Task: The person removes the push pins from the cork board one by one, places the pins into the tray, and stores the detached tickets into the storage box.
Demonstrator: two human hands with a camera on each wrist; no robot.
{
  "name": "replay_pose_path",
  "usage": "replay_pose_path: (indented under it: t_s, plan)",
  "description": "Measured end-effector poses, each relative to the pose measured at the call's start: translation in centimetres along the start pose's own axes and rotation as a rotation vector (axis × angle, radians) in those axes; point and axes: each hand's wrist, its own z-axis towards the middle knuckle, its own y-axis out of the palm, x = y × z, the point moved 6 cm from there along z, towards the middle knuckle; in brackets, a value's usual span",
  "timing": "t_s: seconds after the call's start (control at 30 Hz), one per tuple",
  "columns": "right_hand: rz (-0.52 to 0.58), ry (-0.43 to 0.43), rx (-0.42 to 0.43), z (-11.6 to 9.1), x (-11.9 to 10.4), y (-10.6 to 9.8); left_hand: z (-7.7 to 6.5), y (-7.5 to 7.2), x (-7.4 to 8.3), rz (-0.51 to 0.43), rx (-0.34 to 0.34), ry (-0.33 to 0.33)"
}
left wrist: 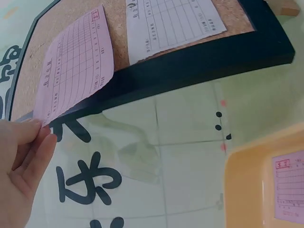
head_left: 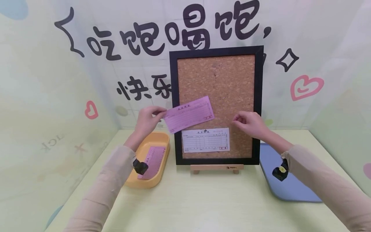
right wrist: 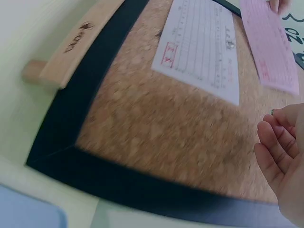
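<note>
My left hand (head_left: 147, 120) pinches the left end of a pink receipt slip (head_left: 189, 114), tilted up to the right in front of the corkboard (head_left: 215, 77). In the left wrist view, the slip (left wrist: 78, 61) bends at its lower edge. Lower on the cork, a white receipt slip (head_left: 205, 140) hangs from a small pin (right wrist: 230, 45) at its top. To the right, my right hand (head_left: 250, 124) has thumb and forefinger together before the board. A tiny pin (right wrist: 272, 112) just shows at its fingertips in the right wrist view, mostly hidden.
The black-framed board stands on a small wooden easel (head_left: 217, 167). On the left, a yellow tray (head_left: 146, 183) holds more pink slips (head_left: 153, 162). A blue tray (head_left: 292, 190) lies under my right forearm. A printed wall stands behind.
</note>
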Motion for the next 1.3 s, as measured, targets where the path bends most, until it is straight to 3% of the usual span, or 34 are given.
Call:
replay_pose_path:
  t_s: [0.3,0.67,0.87,1.3]
  plan:
    - [0.011,0.055,-0.04,-2.6,2.4,-0.3,-3.7,-1.2,-2.7,-0.032,0.013,-0.08]
    - [0.034,0.118,-0.043,-5.3,4.7,-1.3,-7.5,-2.7,-5.8,-0.033,0.117,-0.129]
    - [0.06,0.11,-0.034,-5.9,5.2,-1.6,-9.5,-2.9,-7.6,-0.056,0.086,-0.233]
    - [0.081,0.185,-0.083,-6.9,6.0,-1.7,-14.8,-4.7,-11.3,-0.091,0.172,-0.383]
